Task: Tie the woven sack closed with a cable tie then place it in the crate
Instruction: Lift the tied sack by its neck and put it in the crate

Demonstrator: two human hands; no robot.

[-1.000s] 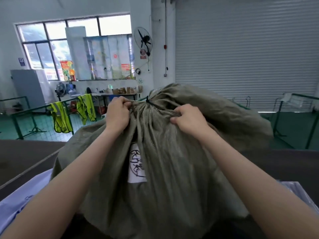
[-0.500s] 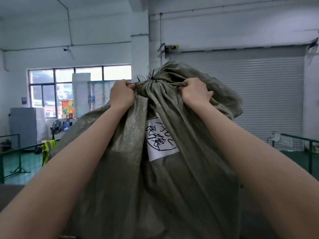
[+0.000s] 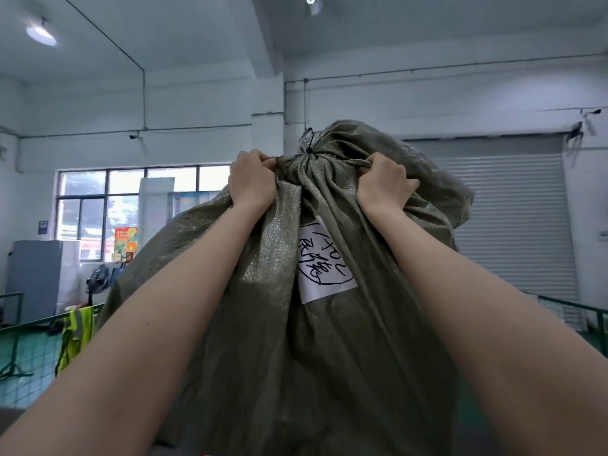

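Observation:
A large olive-green woven sack point(image 3: 269, 324) hangs in front of me, filling the middle of the view. Its neck is gathered and cinched by a black cable tie point(image 3: 309, 149), with loose fabric bunched above the tie. A white label point(image 3: 324, 268) with black handwriting is stuck on its front. My left hand point(image 3: 251, 181) grips the gathered fabric just left of the tie. My right hand point(image 3: 383, 184) grips it just right of the tie. Both arms are stretched out and raised. No crate is in view.
A green railing point(image 3: 33, 324) runs along the left with a yellow safety vest point(image 3: 77, 334) hung on it. Another green rail point(image 3: 572, 307) stands at the right. A grey roller door point(image 3: 513, 225) and windows point(image 3: 131, 205) line the far walls.
Both hands have lifted the sack higher, from resting low in front of me to held up at head height. The view has tilted upward toward the ceiling.

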